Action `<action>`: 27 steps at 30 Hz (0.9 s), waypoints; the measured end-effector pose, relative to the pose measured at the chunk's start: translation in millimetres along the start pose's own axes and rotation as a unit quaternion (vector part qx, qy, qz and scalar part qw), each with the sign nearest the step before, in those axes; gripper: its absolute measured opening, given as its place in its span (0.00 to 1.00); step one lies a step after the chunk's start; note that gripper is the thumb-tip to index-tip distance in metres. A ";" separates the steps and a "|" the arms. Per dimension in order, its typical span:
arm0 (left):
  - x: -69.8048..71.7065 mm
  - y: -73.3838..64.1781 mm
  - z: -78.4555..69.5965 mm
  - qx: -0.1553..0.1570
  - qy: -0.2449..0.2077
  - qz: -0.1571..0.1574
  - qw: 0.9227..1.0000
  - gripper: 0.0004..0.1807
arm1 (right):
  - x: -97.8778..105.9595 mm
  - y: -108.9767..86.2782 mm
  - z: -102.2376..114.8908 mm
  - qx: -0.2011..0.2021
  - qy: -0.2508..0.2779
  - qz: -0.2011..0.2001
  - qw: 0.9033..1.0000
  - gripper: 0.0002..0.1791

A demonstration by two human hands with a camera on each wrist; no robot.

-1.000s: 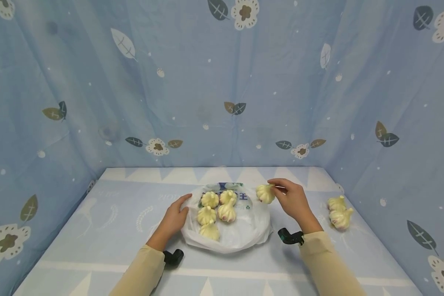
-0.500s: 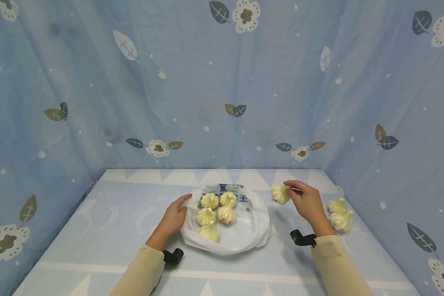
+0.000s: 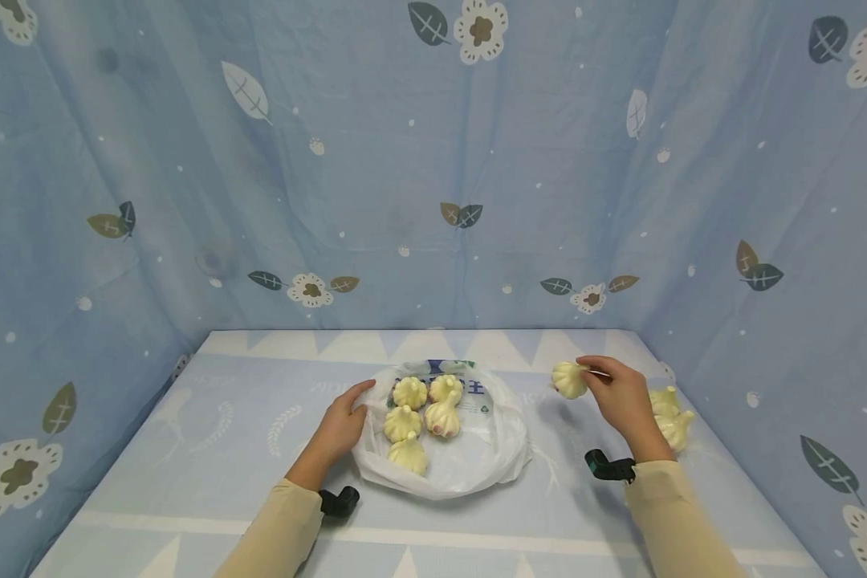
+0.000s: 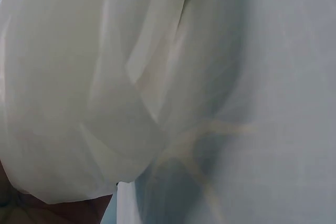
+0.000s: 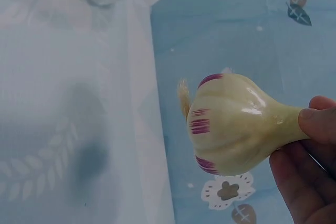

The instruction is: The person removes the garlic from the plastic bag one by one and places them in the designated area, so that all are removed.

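My right hand (image 3: 621, 401) pinches a garlic bulb (image 3: 569, 380) by its stem, raised above the right part of the table. Close up in the right wrist view, the bulb (image 5: 231, 124) is cream with purple streaks and a root tuft, its stem between thumb and fingers. My left hand (image 3: 339, 429) holds the left rim of a white plastic bag (image 3: 470, 474); the bag's side (image 4: 68, 87) hides most of that hand in the left wrist view. Several garlic bulbs (image 3: 402, 423) lie inside the opened bag, toward its left and back.
Beyond the right hand, at the table's right side, sit two more garlic bulbs (image 3: 672, 429), partly hidden by the wrist. The pale blue patterned table (image 3: 209, 474) ends at a blue printed curtain (image 3: 405, 160) on the back and sides.
Carrying the garlic bulb, my right hand has moved right, from beside the bag's right rim toward the two bulbs at the side. The left hand and the bag stay nearly still.
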State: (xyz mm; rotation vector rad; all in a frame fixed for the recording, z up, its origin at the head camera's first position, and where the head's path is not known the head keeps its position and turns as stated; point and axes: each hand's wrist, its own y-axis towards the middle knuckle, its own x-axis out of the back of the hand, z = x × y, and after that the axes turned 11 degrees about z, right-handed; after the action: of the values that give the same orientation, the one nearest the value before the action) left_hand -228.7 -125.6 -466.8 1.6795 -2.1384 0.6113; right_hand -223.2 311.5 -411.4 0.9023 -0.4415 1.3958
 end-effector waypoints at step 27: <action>-4.6 1.9 1.1 0.002 0.013 0.001 1.000 0.27 | 16.5 -8.5 -42.8 -0.114 -0.004 -0.041 0.993 0.16</action>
State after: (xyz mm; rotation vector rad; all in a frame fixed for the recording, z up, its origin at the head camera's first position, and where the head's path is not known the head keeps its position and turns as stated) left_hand -229.4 -122.0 -470.3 1.6613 -2.1228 0.6348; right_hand -222.3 355.3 -427.6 0.7325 -0.5524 1.2391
